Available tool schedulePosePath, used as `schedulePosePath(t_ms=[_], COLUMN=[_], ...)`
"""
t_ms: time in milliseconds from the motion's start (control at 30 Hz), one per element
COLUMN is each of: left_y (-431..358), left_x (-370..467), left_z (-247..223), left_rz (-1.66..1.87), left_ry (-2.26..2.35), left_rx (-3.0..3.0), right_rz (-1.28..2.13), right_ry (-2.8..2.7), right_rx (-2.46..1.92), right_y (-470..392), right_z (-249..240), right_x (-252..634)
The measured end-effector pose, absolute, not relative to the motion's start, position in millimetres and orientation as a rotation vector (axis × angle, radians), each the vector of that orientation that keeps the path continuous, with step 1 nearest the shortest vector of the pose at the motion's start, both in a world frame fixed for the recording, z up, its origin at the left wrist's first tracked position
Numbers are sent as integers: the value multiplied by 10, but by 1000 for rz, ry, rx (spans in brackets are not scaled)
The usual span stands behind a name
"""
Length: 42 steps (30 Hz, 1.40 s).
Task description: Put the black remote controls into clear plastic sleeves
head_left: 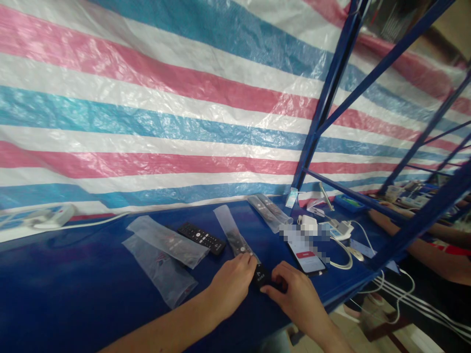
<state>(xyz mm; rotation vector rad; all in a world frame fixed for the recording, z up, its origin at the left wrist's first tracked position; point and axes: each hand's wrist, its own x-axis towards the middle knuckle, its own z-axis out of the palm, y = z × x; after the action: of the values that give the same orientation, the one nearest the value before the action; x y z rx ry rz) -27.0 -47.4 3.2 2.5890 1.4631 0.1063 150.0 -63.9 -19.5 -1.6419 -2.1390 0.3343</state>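
Remote control (260, 275), black and partly inside a clear plastic sleeve (227, 224), lies near the front of a blue desk (73, 284), between a worker's two hands. The left hand (232, 282) is closed over sleeve and remote near the sleeve's mouth; the right hand (294, 289) curls thumb and fingers at the bare end, how firmly cannot be told. Careful handling would likely mean pinching the thin film lightly and keeping the remote in line with it, to spare creases and tears. Nearby: one uncovered remote (201, 238), two overlapping sleeves (167, 240) at left, contents of the lower unclear, two sleeved remotes (269, 211) side by side behind, and one phone (307, 257).
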Motion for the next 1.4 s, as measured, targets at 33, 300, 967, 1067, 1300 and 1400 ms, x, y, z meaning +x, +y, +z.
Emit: schedulePosePath(t_ms=[33, 300, 967, 1067, 1300, 1400], left_y=[-497, -630, -640, -647, -646, -649], left_x=[-261, -200, -1298, -1315, -1312, -1298], left_z=[31, 6, -71, -132, -176, -145], left_rz=[110, 222, 437, 543, 512, 391], left_ry=[1453, 1360, 2149, 2154, 2236, 2267], left_rx=[2588, 2629, 2809, 2823, 2739, 2645], right_rz=[282, 170, -40, -66, -129, -179], right_ry=[-2133, -2119, -2336, -2305, -2153, -2134], right_rx=[-1647, -1821, -1919, -1953, -2054, -2047], right_y=[-602, -319, -128, 34, 529, 633], right_z=[-202, -117, 147, 150, 166, 169], right_x=[1448, 1142, 710, 725, 792, 806])
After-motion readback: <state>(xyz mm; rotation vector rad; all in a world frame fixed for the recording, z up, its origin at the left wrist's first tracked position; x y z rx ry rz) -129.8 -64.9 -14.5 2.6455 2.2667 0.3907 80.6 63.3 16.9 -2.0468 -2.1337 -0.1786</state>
